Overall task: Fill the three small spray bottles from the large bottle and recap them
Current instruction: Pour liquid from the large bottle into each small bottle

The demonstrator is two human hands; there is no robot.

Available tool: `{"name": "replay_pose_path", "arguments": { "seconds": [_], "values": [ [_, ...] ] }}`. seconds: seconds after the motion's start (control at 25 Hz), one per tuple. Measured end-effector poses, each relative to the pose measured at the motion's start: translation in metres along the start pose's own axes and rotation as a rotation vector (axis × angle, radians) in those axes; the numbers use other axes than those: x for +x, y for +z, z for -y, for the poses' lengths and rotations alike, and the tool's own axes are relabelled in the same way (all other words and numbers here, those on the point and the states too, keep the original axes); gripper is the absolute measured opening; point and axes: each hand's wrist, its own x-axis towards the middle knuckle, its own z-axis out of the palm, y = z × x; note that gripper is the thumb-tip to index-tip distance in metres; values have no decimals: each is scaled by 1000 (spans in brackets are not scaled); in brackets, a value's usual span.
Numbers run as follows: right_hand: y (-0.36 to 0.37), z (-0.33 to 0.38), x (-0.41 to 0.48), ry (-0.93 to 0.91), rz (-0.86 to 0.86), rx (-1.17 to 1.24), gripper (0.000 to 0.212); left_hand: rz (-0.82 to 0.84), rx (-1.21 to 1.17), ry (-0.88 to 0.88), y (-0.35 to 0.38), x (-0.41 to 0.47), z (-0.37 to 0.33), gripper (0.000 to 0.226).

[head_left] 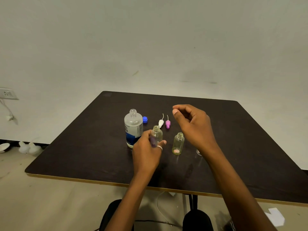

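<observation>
- The large bottle (133, 127) stands upright and uncapped on the dark table (83, 147), left of the middle; it is clear, with a white and blue label.
- Its blue cap (145, 119) lies on the table just beside it, on the far right side.
- One small bottle (156, 135) stands open-necked just right of the large bottle. The left hand (146, 152) wraps its fingers and thumb around the lower part of it; a ring (159, 147) shows on one finger.
- A second small bottle (178, 144) stands open and apart to the right, untouched, with something pinkish at its bottom.
- The base of a third clear bottle (198, 152) peeks out from behind the right wrist; most of it is hidden.
- Two spray tops lie behind the small bottles, side by side: a white one (161, 122) and a pink one (167, 123), each with a thin tube pointing away.
- The right hand (193, 124) hovers above the table, fingers loosely curled with the thumb near the fingertips; I cannot tell whether it pinches anything.
</observation>
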Motion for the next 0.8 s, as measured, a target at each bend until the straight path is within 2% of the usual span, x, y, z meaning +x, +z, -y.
{"name": "replay_pose_path", "arguments": {
  "seconds": [0.12, 0.24, 0.32, 0.44, 0.56, 0.64, 0.8],
  "values": [
    [24, 5, 1, 8, 48, 32, 20, -142, -14, 62, -43, -20, -2, 49],
    [59, 0, -4, 91, 105, 86, 30, -304, 22, 72, -86, -18, 2, 55],
    [83, -9, -9, 166, 185, 96, 48, -369, 41, 50, -106, -9, 7, 56],
    [117, -25, -12, 215, 299, 20, 88, -416, 47, 9, -122, 0, 16, 55],
    [143, -29, -12, 227, 290, 7, 113, -421, 42, -1, -124, 5, 23, 53],
    [152, -31, -11, 230, 265, 37, 111, -411, 27, -8, -122, 7, 26, 58],
    [159, -32, -10, 210, 244, 35, 91, -392, 3, -14, -117, 12, 30, 64]
  ]
}}
